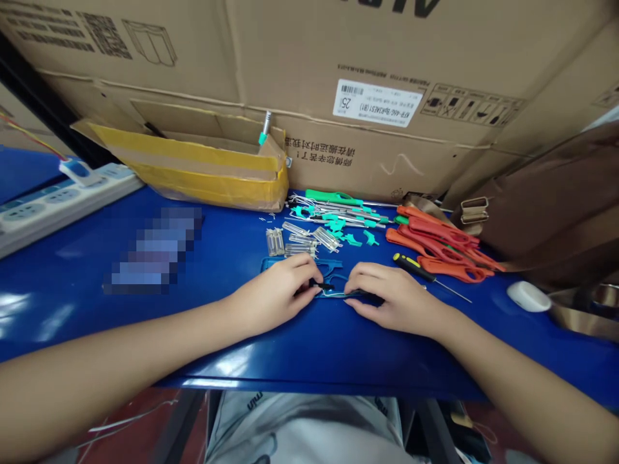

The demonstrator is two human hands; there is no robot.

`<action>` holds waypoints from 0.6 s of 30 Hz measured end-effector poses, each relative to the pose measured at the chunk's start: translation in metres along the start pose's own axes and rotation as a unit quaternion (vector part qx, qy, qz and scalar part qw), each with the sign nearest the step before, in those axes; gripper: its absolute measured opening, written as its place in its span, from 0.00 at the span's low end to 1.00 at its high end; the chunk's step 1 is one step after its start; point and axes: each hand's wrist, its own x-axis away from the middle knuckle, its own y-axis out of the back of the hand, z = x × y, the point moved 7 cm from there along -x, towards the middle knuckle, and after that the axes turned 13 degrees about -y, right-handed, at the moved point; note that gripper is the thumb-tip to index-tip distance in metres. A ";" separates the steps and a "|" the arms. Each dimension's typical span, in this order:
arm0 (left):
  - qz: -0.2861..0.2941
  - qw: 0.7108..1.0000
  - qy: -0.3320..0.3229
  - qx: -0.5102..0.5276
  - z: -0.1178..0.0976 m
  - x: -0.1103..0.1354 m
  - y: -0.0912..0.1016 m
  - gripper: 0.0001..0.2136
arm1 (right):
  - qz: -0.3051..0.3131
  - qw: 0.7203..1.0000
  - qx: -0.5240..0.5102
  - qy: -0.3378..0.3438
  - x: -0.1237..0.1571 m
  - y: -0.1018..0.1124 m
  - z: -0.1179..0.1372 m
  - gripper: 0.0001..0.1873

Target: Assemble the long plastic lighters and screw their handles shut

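Observation:
My left hand (294, 290) pinches a small black part (327, 285) with a thin pale wire (333, 294) beside it. My right hand (387, 293) is to its right, thumb and fingers closed around a dark end piece mostly hidden by the fingers. Both hands rest over a blue plastic shell (333, 265), whose lower part they cover. Just beyond the shell lie several small clear parts with wire ends (275, 242). Farther back is a pile of metal rods (324, 211) with teal plastic pieces (335, 223).
Orange-red plastic handles (435, 235) and a black-and-yellow screwdriver (409, 262) lie at right, near a white rounded case (529, 296). A yellow-taped cardboard box (193, 171) stands behind, before a large carton (290, 51). At left are a blurred-out flat object (155, 251) and a power strip (106, 183).

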 end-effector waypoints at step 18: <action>-0.009 1.000 -0.011 -0.005 0.001 -0.002 0.002 0.04 | 0.018 0.998 0.037 0.037 0.004 -0.001 0.010 0.06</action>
